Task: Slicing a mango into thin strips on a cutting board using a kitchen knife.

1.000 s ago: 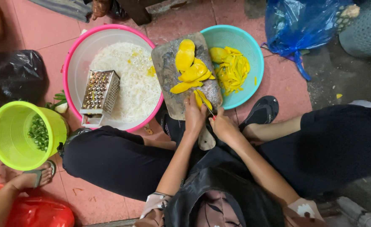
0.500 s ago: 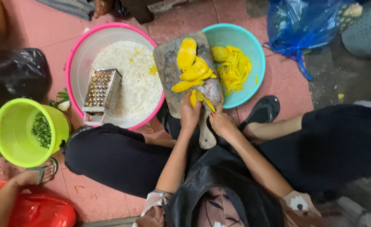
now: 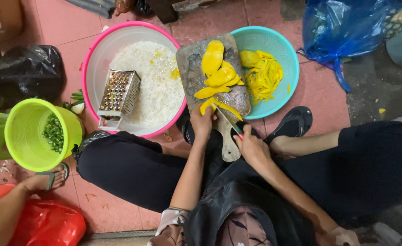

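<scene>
A worn wooden cutting board [image 3: 193,68] rests across the rims of two basins and carries several yellow fruit slices [image 3: 215,68]. My left hand [image 3: 203,122] presses down on the nearest yellow slice [image 3: 206,105] at the board's near end. My right hand [image 3: 252,146] grips a knife [image 3: 228,120] by its red handle, with the blade lying across that slice. The teal basin [image 3: 288,77] to the right holds thin yellow strips [image 3: 264,75].
A pink basin [image 3: 91,59] holds white shreds and a metal box grater [image 3: 119,95]. A lime-green bucket [image 3: 21,136] with chopped greens stands at left, beside black [image 3: 23,73] and red bags [image 3: 50,223]. Another person's sandalled foot [image 3: 46,180] is lower left. A blue bag [image 3: 342,27] lies upper right.
The view has shifted slightly. Both hands stay at the near end of the board, the knife working across the yellow slice.
</scene>
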